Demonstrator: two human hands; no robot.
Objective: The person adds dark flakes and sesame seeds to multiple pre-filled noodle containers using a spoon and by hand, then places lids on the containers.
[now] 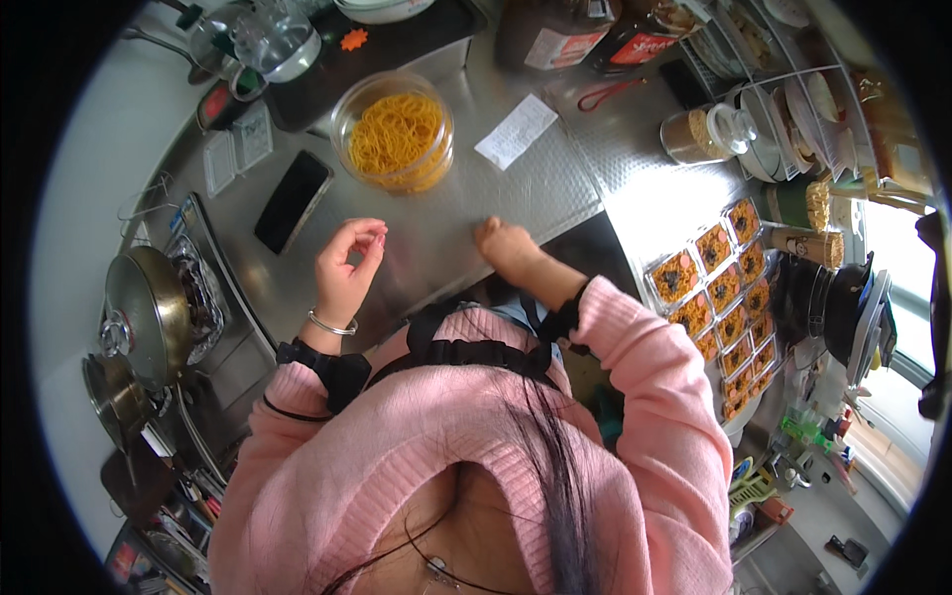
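Observation:
My left hand [349, 268] is raised over the near edge of the steel counter [426, 238], its thumb and fingertips drawn together in a pinch. Whatever the tips hold, if anything, is too small to make out. Down at the counter's surface, my right hand [508, 250] is curled closed, and the inside of the fist is hidden. Beyond both hands stands a clear round bowl [443, 159] of yellow noodles [397, 136]. A black phone [294, 201] lies left of the bowl, and a white paper slip [517, 131] lies to its right.
Several clear square boxes of noodles with toppings [724, 285] stand in rows at right. Near them are a glass jar [687, 137] and a dish rack [754, 74]. Large dark bottles [558, 35] stand at the back. A lidded pan [149, 315] sits at far left.

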